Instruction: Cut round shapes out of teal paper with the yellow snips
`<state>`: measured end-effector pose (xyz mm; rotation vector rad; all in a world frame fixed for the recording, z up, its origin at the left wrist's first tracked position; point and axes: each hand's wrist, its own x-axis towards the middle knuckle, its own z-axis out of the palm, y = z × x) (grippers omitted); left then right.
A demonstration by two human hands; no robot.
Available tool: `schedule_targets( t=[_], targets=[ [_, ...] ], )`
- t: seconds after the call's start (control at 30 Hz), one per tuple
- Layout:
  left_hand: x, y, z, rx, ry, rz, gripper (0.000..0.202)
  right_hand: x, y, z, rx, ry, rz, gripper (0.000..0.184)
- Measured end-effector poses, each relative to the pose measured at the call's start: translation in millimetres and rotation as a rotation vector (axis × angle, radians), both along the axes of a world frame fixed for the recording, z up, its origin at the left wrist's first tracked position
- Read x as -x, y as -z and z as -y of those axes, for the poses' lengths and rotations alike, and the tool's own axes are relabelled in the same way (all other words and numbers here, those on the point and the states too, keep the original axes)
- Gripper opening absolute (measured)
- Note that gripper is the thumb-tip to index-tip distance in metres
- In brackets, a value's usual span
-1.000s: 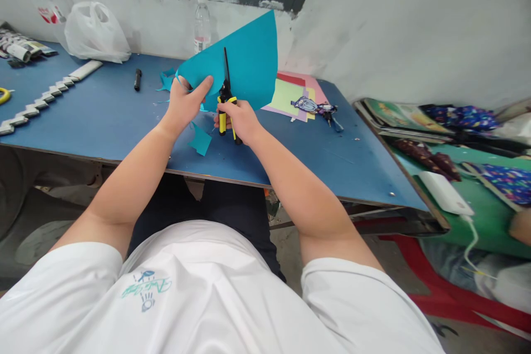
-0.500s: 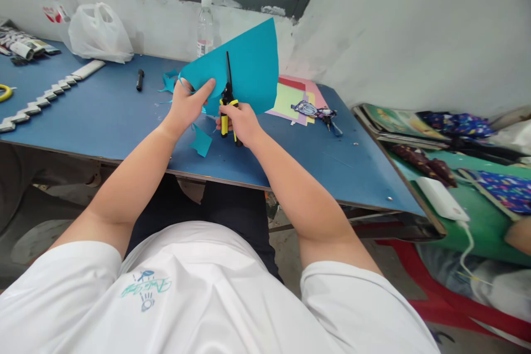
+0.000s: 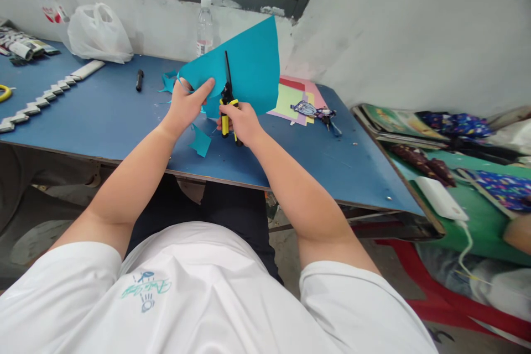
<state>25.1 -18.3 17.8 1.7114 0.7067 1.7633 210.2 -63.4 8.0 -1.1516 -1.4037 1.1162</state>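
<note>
My left hand point(image 3: 187, 104) pinches the lower left edge of a teal paper sheet point(image 3: 249, 69) and holds it upright above the blue table point(image 3: 103, 116). My right hand point(image 3: 241, 121) is wrapped round the yellow-and-black handles of scissors point(image 3: 227, 100). The dark blades point up into the sheet. A teal offcut point(image 3: 201, 141) lies on the table under my hands, and more teal scraps point(image 3: 168, 82) lie just behind my left hand.
A stack of coloured paper point(image 3: 292, 98) and a patterned small item point(image 3: 309, 109) lie to the right. A black marker point(image 3: 139, 79), a water bottle point(image 3: 204, 25), a white plastic bag point(image 3: 98, 33) and a folded zigzag strip point(image 3: 45, 97) sit left. A green side table point(image 3: 477, 215) holds books and a white charger point(image 3: 442, 198).
Hands, scissors and sheet have hardly moved; the view shifted slightly and the sheet sits a little lower than a second ago.
</note>
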Motion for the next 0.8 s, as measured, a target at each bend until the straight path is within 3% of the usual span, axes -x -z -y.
schedule_targets(
  t=[0.13, 0.37, 0.8],
  targets=[
    [-0.2, 0.5, -0.5, -0.044, 0.008, -0.002, 0.071, 0.3, 2.4, -1.6, -0.016, 0.01, -0.001, 0.035],
    [-0.6, 1.5, -1.8, 0.01, -0.009, 0.005, 0.073, 2.4, 4.7, -3.2, -0.017, 0.028, -0.017, 0.035],
    [2.2, 2.6, -5.6, -0.147, 0.068, -0.019, 0.073, 4.0, 0.0, 0.9, 0.001, 0.034, -0.015, 0.033]
  ],
)
